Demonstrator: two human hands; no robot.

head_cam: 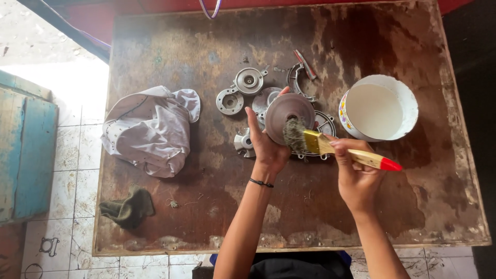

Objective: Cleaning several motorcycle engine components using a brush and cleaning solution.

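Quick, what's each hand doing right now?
Left hand: closed around a round metal disc, holding it up.
Right hand: closed on a paintbrush, bristles against the disc.

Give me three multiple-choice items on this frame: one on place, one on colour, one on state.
1. Where does the white bowl stand on the wooden table?
A. right of the metal parts
B. on the white cloth
C. at the table's near left corner

2. What colour is the tip of the paintbrush handle?
A. blue
B. red
C. green

3. What is the left hand doing?
A. lying flat on the table
B. holding up a round metal disc
C. gripping the dark rag

Answers: 1 A, the bowl sits to the right of the metal parts. 2 B, the handle ends in red. 3 B, the round metal disc is raised in the left hand while the right hand sets the bristles against it.
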